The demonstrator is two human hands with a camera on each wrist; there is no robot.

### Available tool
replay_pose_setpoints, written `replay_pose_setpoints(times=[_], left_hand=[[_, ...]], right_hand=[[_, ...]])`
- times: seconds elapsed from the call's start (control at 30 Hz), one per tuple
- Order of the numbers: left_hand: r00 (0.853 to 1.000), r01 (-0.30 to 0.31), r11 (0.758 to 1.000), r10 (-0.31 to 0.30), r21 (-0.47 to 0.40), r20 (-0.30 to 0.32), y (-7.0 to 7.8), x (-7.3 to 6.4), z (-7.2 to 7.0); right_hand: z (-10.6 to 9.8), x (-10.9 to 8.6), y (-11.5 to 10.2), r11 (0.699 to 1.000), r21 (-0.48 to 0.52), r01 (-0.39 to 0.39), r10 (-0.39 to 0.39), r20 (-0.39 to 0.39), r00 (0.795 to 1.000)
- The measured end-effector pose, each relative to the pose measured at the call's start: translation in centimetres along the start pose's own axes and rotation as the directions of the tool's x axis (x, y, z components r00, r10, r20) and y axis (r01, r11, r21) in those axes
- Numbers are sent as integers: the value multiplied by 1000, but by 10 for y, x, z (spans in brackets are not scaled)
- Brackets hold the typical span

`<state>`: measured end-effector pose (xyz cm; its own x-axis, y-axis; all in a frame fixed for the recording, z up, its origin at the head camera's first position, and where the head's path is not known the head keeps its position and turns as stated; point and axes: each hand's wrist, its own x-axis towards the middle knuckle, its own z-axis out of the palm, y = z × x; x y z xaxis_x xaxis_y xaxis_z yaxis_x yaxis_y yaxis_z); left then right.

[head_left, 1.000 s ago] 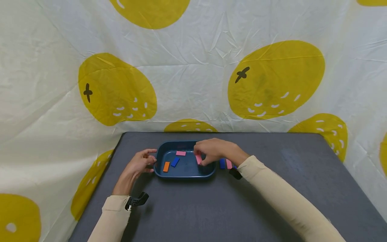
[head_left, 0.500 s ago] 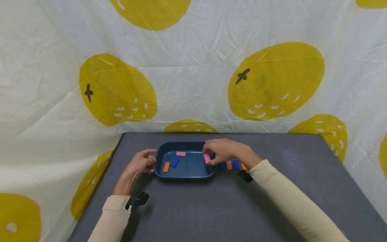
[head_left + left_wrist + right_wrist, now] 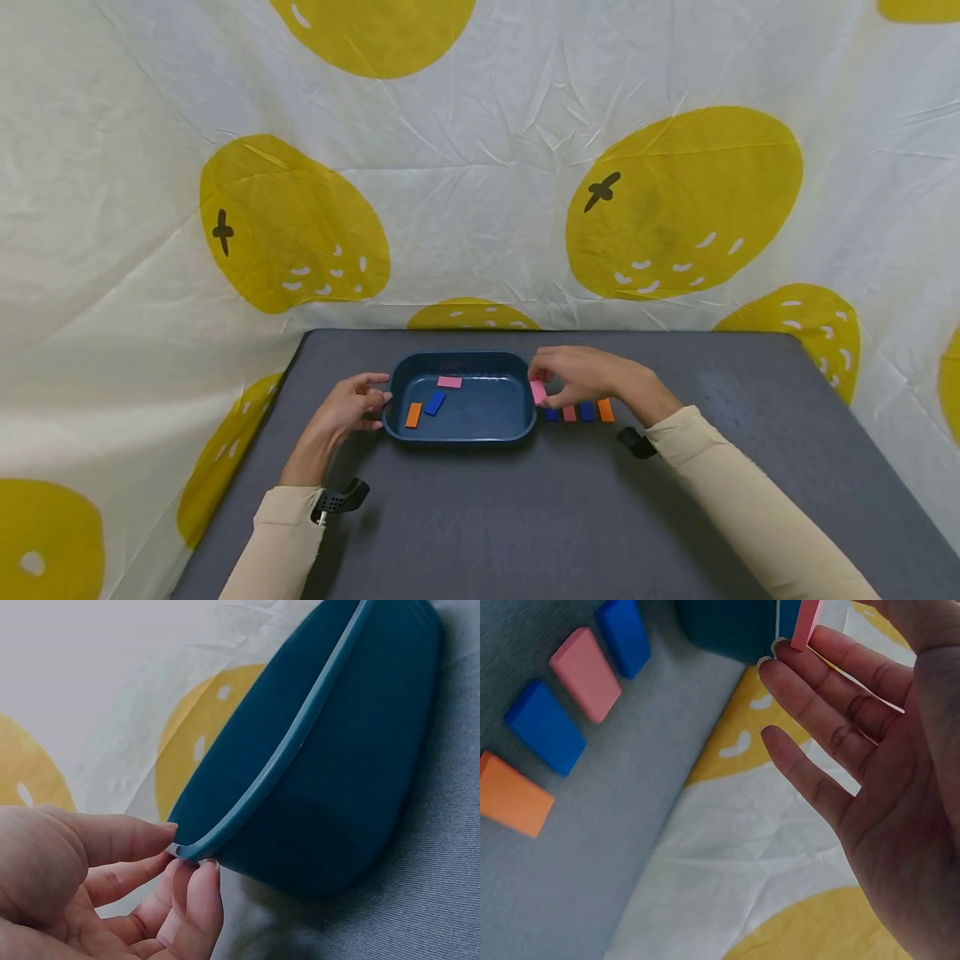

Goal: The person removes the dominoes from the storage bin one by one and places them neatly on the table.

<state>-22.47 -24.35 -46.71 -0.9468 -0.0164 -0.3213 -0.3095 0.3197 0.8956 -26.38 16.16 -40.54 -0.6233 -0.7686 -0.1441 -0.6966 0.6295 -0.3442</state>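
Observation:
A dark blue tray (image 3: pixel 465 439) stands on the table, its left rim pinched between the thumb and fingers of my left hand (image 3: pixel 351 408). Inside lie a pink block (image 3: pixel 450 382), a blue block (image 3: pixel 435 403) and an orange block (image 3: pixel 413 415). My right hand (image 3: pixel 581 373) pinches another pink block (image 3: pixel 537 392) at the tray's right rim. In the right wrist view this pink block (image 3: pixel 806 624) shows at the fingertips, partly cut off by the frame. The left wrist view shows the thumb on top of the tray rim (image 3: pixel 281 754) and fingers beneath.
Right of the tray a row lies on the table (image 3: pixel 480 517): a blue block (image 3: pixel 622 637), a pink block (image 3: pixel 586 673), a second blue block (image 3: pixel 546 727) and an orange block (image 3: pixel 514 796). A cloth with yellow fruit prints (image 3: pixel 480 233) hangs behind the table.
My right hand has carried the pink block rightward from inside the tray to its right rim, uncovering the row of blocks on the table. My left hand stays on the left rim.

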Motion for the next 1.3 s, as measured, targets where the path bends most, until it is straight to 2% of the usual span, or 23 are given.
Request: replay_pose_setpoints(times=[0.2, 0.53, 0.83, 1.13, 1.3], left_hand=[[1000, -10, 1000, 10, -5, 6, -2, 1, 0], [1000, -7, 1000, 7, -12, 11, -3, 1, -2], [1000, -17, 1000, 18, -13, 21, -3, 1, -1], [1000, -15, 1000, 16, -22, 24, -3, 0, 0], [1000, -15, 1000, 15, -27, 25, -3, 0, 0]], right_hand=[[3, -10, 10, 999, 17, -37, 37, -2, 999], [11, -29, 28, 999, 39, -11, 13, -43, 999], [20, -48, 50, 995, 56, -77, 80, -61, 995], [28, -66, 67, 996, 29, -83, 86, -86, 993], [30, -73, 74, 991, 26, -132, 133, -79, 988]])
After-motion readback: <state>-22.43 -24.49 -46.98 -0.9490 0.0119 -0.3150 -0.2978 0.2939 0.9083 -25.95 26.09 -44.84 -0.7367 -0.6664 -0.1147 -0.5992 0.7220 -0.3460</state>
